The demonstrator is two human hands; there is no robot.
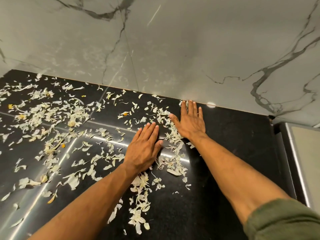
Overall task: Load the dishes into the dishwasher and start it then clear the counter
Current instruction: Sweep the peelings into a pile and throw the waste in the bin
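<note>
Head view: no dishwasher or dishes visible, so that part cannot be judged. Clearing is in hand. Left hand and right hand lie flat, fingers straight, holding nothing, on the glossy black stone table. Pale papery vegetable peelings lie between the fingers and spread mostly leftward; most remains uncollected.

We see a grey marble wall w/ dark veins behind, a vertical seam running thru it. At far right, an appliance w/ a silver edge & beige top, only partly in view, stands just beside the dark surface.
</note>
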